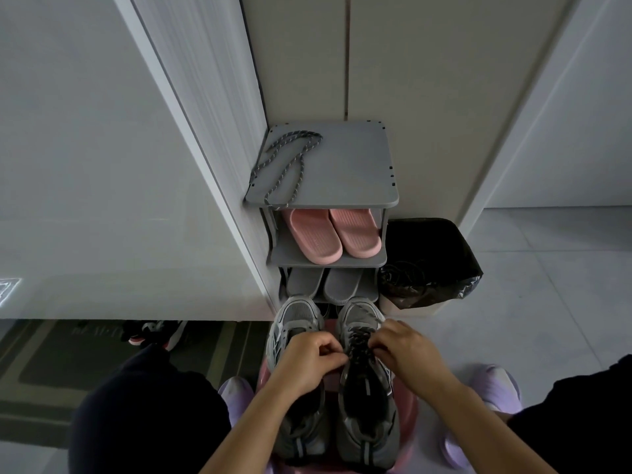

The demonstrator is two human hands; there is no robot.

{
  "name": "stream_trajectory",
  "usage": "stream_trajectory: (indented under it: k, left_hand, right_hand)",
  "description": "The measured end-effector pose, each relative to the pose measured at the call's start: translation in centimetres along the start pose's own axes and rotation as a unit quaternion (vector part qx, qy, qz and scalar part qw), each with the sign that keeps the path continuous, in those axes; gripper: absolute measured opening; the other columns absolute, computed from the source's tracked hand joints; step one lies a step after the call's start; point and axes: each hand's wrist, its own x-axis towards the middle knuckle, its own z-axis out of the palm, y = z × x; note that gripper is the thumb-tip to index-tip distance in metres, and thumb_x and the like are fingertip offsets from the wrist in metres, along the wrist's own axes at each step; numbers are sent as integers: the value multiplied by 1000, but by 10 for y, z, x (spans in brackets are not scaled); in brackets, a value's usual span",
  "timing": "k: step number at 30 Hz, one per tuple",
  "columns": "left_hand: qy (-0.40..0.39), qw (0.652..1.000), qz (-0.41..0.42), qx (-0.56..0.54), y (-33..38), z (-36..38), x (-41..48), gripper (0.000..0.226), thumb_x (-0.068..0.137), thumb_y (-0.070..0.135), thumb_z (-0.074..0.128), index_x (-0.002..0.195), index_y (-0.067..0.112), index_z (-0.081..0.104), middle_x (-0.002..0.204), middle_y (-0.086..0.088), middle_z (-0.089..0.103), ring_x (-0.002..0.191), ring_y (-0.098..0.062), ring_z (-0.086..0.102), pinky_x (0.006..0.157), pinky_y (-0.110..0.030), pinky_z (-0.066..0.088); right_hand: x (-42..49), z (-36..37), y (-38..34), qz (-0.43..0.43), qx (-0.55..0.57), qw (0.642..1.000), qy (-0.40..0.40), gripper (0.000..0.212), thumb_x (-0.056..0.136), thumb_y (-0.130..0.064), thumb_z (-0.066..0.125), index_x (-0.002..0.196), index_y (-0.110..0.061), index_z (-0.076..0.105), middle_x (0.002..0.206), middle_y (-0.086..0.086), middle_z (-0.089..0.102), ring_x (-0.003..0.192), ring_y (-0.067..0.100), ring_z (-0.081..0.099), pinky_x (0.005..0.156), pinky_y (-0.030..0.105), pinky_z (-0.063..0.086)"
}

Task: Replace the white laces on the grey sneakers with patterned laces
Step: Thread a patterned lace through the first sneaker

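Pinching dark patterned lace (359,340) on right-side grey sneaker (367,405) with left hand (309,362) and right hand (402,352). Noted spare lace (287,165) atop shoe rack (349,165); doormat (68,371) lettering unreadable.

A home entryway. A small grey shoe rack (359,159) stands in the far corner against tall cabinet doors (307,56). It holds pink slippers (333,234) and grey slippers (325,283). A bag-lined bin (431,261) sits to its right on pale floor tiles (547,285), with a doormat (51,364) at near left.

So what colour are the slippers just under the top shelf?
The slippers are pink, a matching pair side by side. The head view shows them best.
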Motion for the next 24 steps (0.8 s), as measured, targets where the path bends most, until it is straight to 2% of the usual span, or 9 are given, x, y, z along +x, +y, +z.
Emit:
stream_trajectory:
  k: [2,7,10,13,16,18,20,22,24]
  left_hand:
    - [6,1000,-6,-10,-3,-1,0,5,82,22,69,78,22,66,74,9,62,68,-2,56,69,-18,46]
    - [22,999,-23,-3,-12,-1,-5,14,82,22,68,71,23,61,77,-1,65,69,-8,57,67,-22,47]
    - [29,999,-20,12,-12,1,-6,18,82,23,68,67,24,58,79,-10,68,66,-12,56,68,-33,50]
    - [-19,999,-5,28,-6,1,-9,16,84,29,66,70,26,59,75,2,67,65,-5,57,65,-22,48]
    - [-54,997,16,55,4,8,-13,24,85,44,60,72,24,61,66,7,56,60,-3,51,60,-19,39]
    - [10,991,30,130,8,15,-11,27,84,47,59,94,22,59,79,10,55,72,-7,53,65,-22,38]
    - [21,982,40,185,12,22,-7,39,83,45,61,112,21,48,102,7,56,92,-13,56,74,-25,40]
    - [5,978,38,207,15,27,-4,43,86,39,59,120,18,43,118,2,55,106,-18,56,82,-29,42]
    - [6,980,24,198,15,28,-3,38,87,32,58,119,17,43,121,0,56,109,-20,56,83,-29,42]
  right_hand:
    - [-5,-6,2,18,18,1000,-14,12,65,-24,74,71,-24,64,72,-10,57,70,9,61,57,10,34]
    - [-25,-15,10,93,39,994,-47,13,86,-30,60,92,-18,64,76,-19,40,82,8,53,69,21,38]
    - [-29,-15,7,128,83,985,-74,3,85,-28,62,83,-26,61,75,-20,45,70,0,47,68,18,39]
    - [-26,-19,-3,150,179,966,-114,24,82,-24,66,68,-36,52,61,-19,57,61,-5,53,60,9,38]
    - [-26,-19,-15,136,212,951,-178,19,88,-27,60,70,-25,53,57,-12,56,54,-3,52,58,12,38]
    - [-25,-13,-15,156,197,955,-159,21,88,-29,59,73,-27,45,61,-9,52,52,2,49,60,19,38]
    - [-23,-6,-14,185,173,958,-134,31,82,-33,65,75,-32,34,63,-9,48,56,4,45,59,21,36]
    - [-21,0,-17,194,141,962,-131,32,78,-37,64,79,-31,33,70,-10,47,67,13,49,63,27,38]
    - [-18,1,-19,195,118,965,-132,28,75,-40,60,85,-25,38,80,-8,47,75,18,50,68,29,39]
